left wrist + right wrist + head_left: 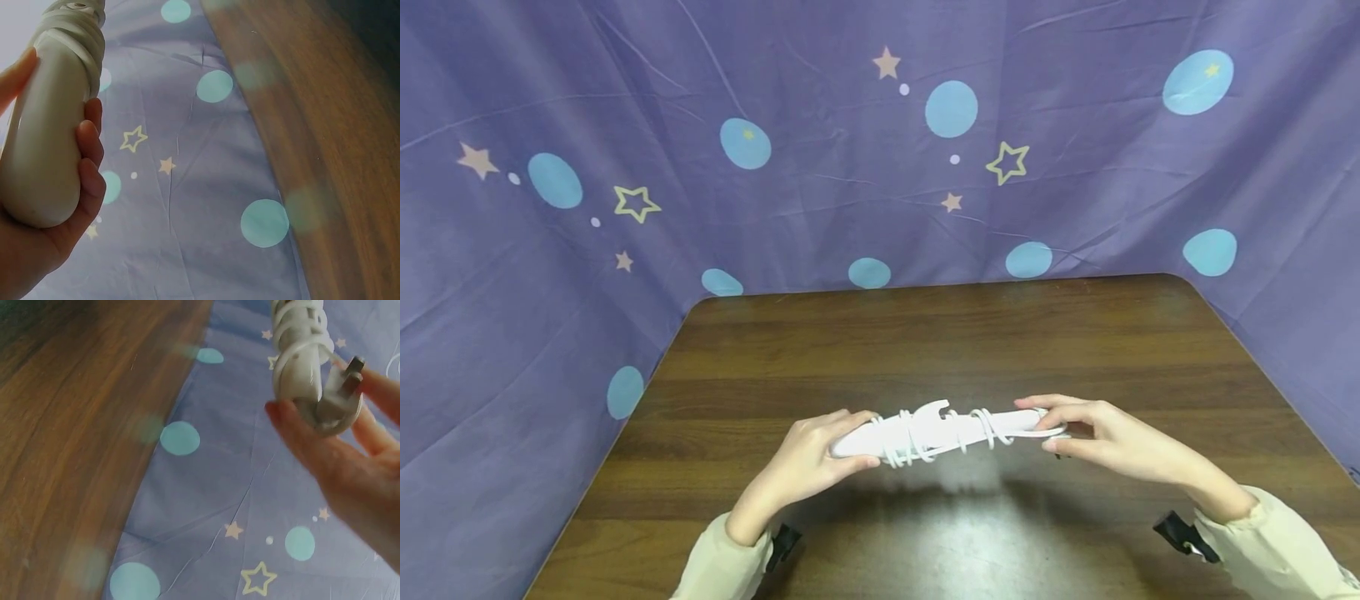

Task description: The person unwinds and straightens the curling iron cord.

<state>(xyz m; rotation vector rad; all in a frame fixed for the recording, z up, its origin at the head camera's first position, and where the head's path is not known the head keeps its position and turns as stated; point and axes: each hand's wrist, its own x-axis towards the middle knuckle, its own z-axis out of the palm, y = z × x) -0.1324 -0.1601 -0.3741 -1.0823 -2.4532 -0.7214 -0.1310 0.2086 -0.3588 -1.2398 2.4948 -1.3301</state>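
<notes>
A long white corded appliance is held up level over the table between both hands. Its white cord is wound in loops round the body, and a small curved hook stands up from its middle. The left hand grips the thick rounded end, thumb on the near side; the left wrist view shows its fingers curled round the smooth handle. At the narrower end, the right hand pinches the tip and cord between thumb and fingers. A plug with flat metal prongs lies against that end in the right wrist view.
The brown wooden table lies beneath the hands. A purple curtain with stars and blue dots hangs behind it and along both sides. Dark straps sit at both wrists by the pale sleeves.
</notes>
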